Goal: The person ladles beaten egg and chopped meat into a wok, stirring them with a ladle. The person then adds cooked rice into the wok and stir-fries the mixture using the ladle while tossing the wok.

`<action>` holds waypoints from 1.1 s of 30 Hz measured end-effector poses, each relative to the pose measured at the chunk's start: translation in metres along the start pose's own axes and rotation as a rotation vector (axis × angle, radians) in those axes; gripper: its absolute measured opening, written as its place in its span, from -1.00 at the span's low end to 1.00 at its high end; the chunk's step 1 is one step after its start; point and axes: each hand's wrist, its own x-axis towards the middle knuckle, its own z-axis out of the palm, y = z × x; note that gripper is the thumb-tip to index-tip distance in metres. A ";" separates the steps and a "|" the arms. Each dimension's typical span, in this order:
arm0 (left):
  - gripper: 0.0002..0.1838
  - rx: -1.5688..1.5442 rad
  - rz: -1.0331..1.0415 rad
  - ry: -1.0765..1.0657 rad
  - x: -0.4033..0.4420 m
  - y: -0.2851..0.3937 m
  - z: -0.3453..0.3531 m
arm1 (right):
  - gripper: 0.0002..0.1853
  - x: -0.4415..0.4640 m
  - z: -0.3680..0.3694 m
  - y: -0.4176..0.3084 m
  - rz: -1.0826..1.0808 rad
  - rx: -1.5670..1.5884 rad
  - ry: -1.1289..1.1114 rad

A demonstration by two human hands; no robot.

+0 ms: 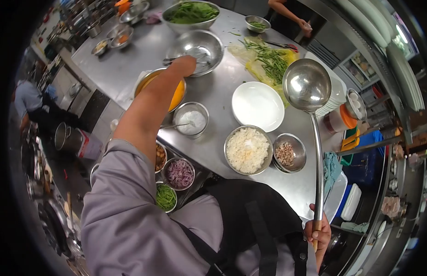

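My right hand [318, 232] is wrapped round the wooden end of a long metal ladle [307, 86], held upright with its round bowl above the table. My left hand [184, 66] reaches over a bowl of yellow-orange liquid [178, 95] to the near side of a large metal bowl [209, 46]. Its fingers are closed and mostly hidden; a metal piece juts out beside them, too unclear to name. Below sit a small bowl of white powder with a spoon [191, 118], a bowl of rice [247, 150], a bowl of chopped pinkish pieces [287, 154] and a white plate [258, 106].
Green beans [271, 57] lie on a yellow plastic bag. A bowl of leafy greens [193, 12] stands at the back. Bowls of sliced red onion [179, 174] and green strips [165, 198] sit by my body. Another person's hand [305, 27] shows at the far side.
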 end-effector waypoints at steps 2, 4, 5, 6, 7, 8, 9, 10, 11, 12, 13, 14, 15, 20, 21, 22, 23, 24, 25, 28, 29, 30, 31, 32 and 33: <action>-0.68 -0.017 -0.085 0.020 0.033 -0.007 0.031 | -0.05 -0.003 -0.002 0.000 -0.009 0.044 0.031; -0.67 0.013 -0.066 0.012 0.045 -0.007 0.035 | -0.05 -0.006 -0.004 0.002 -0.038 0.071 0.063; -0.66 0.019 -0.086 -0.001 0.049 -0.007 0.038 | -0.06 -0.007 -0.004 0.002 -0.048 0.087 0.083; -0.65 0.025 -0.109 -0.015 0.052 -0.006 0.039 | -0.06 -0.009 -0.006 0.002 -0.059 0.097 0.093; -0.65 0.033 -0.095 -0.009 0.053 -0.006 0.039 | -0.06 -0.009 -0.007 0.003 -0.068 0.130 0.111; -0.64 -0.016 -0.131 -0.008 0.054 -0.006 0.041 | -0.06 -0.009 -0.008 0.003 -0.075 0.162 0.126; -0.64 -0.066 -0.170 -0.008 0.057 -0.005 0.043 | -0.06 -0.010 -0.010 0.003 -0.082 0.168 0.131; -0.64 -0.061 -0.168 -0.003 0.062 -0.004 0.045 | -0.07 -0.011 -0.012 0.003 -0.092 0.186 0.141; -0.63 -0.071 -0.205 -0.022 0.066 -0.004 0.046 | -0.07 -0.009 -0.014 0.003 -0.100 0.203 0.147; -0.63 -0.081 -0.243 -0.042 0.066 -0.006 0.044 | -0.07 -0.007 -0.014 0.003 -0.101 0.209 0.139; -0.61 -0.082 -0.262 -0.033 0.066 -0.004 0.044 | -0.08 -0.007 -0.014 0.003 -0.107 0.224 0.161; -0.61 -0.078 -0.265 -0.030 0.064 -0.004 0.043 | -0.09 -0.007 -0.015 0.003 -0.112 0.237 0.183; -0.61 -0.078 -0.258 -0.044 0.064 -0.004 0.043 | -0.10 -0.007 -0.016 0.003 -0.116 0.245 0.194; -0.64 -0.002 -0.120 -0.128 0.036 0.004 0.011 | -0.10 -0.009 -0.023 -0.003 -0.122 0.243 0.180; -0.69 -0.035 -0.136 -0.049 0.050 -0.005 0.024 | -0.09 -0.011 -0.025 -0.004 -0.121 0.236 0.164; -0.69 -0.036 -0.140 -0.052 0.044 -0.002 0.010 | -0.09 -0.013 -0.027 -0.005 -0.116 0.235 0.162; -0.70 -0.013 -0.070 0.005 0.040 0.000 -0.006 | -0.08 -0.014 -0.029 -0.007 -0.125 0.247 0.124; -0.72 0.008 0.002 0.061 0.038 0.008 -0.018 | -0.07 -0.015 -0.032 -0.009 -0.132 0.259 0.088; -0.75 0.028 0.179 0.158 0.046 0.019 -0.021 | -0.07 -0.016 -0.035 -0.010 -0.123 0.255 0.092; -0.81 -0.901 0.266 0.149 -0.020 0.139 -0.058 | -0.07 -0.009 -0.040 -0.021 -0.128 0.264 -0.020; -0.82 -1.161 0.418 -0.184 -0.037 0.196 -0.064 | -0.07 -0.003 -0.037 -0.028 -0.130 0.270 -0.058; -0.77 -1.418 0.749 -0.180 -0.026 0.268 -0.002 | -0.07 0.003 -0.034 -0.034 -0.127 0.277 -0.101; -0.68 -1.248 0.866 -0.100 -0.105 0.334 -0.069 | -0.07 0.012 -0.029 -0.041 -0.120 0.265 -0.170; -0.57 -1.269 0.802 -0.052 -0.151 0.388 -0.066 | -0.06 0.020 -0.017 -0.049 -0.107 0.252 -0.210; -0.48 -1.315 1.157 0.037 -0.161 0.439 -0.049 | -0.06 0.027 -0.005 -0.055 -0.097 0.216 -0.226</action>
